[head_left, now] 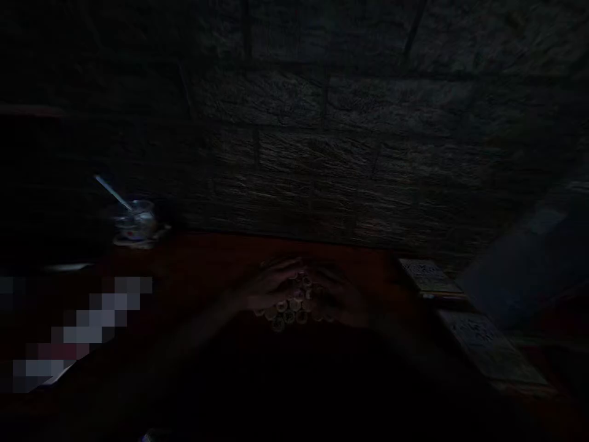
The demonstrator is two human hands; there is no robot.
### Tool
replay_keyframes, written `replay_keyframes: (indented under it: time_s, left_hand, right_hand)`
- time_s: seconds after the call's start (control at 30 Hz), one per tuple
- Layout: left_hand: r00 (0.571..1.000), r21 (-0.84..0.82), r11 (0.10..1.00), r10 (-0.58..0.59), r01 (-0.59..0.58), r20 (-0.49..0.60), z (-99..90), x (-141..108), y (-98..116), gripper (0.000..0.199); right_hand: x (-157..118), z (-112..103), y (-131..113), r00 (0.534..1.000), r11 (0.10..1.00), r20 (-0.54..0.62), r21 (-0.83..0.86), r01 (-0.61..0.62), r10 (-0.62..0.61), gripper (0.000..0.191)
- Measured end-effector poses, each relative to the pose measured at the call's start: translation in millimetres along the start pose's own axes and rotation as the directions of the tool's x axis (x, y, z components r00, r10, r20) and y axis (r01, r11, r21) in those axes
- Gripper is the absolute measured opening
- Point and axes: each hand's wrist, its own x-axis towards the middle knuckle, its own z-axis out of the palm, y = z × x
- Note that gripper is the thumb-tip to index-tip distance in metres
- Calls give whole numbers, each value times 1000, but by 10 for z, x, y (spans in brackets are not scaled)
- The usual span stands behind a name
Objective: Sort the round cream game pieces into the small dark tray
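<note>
In the dim head view, a cluster of small round pieces [289,315] with pale rims lies on the reddish-brown table [202,252]; they look like lotto kegs, though the dark hides their markings. My left hand [276,279] curves around the far left side of the cluster, its fingers stretched out. From the other side my right hand [338,291] bends around the pieces, fingers long and only faintly visible. Both hands touch the cluster, their fingertips close together behind it. Whether any single piece is pinched is too dark to see.
A glass [140,218] with a light stick or straw in it stands at the back left. Two flat stacks of printed cards [478,337] lie on the right. Behind the table rises a stone-block wall [294,147]. A pixelated patch covers something at the left.
</note>
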Motion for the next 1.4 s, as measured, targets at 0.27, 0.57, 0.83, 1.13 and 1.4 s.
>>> replay_keyframes:
  time_s: [0.27, 0.57, 0.83, 1.13, 1.4]
  left_hand:
    - [999, 110, 993, -43, 41, 22, 46, 1, 113, 77]
    - [998, 59, 998, 12, -8, -68, 79, -50, 70, 64]
    - [994, 70, 997, -24, 31, -104, 104, -64, -156, 66]
    - [998, 65, 998, 15, -11, -58, 90, -43, -10, 67]
    - [990, 91, 991, -94, 103, -102, 21, -81, -51, 68]
  right_hand:
    - [18, 29, -28, 1000, 999, 20, -43, 4, -3, 81]
    - [-55, 31, -31, 999, 998, -33, 43, 36, -35, 80]
    - [-77, -8, -99, 996, 995, -39, 44, 88, -86, 74]
    - [-161, -33, -113, 993, 991, -38, 68, 116, -113, 73]
    - [-107, 87, 56, 993, 1000, -115, 12, 17, -15, 67]
